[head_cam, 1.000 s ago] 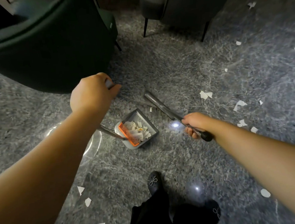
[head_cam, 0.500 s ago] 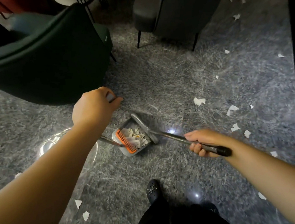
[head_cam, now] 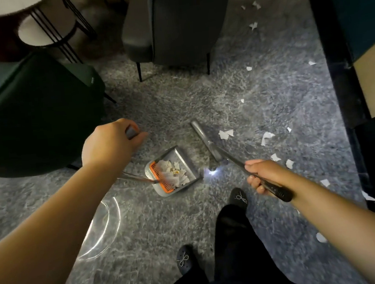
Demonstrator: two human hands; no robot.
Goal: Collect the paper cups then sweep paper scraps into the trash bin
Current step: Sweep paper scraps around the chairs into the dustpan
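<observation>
Fingers of right hand clamp broom, head at 11 o'clock; scraps beside it at 1; left hand grips dustpan handle, 9 o'clock.

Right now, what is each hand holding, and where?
Left hand grips the dustpan handle's top end; right hand grips the broom handle near its black end.

dustpan grey w/ orange comb; scraps white; floor grey marbled; chair dark green.
</observation>
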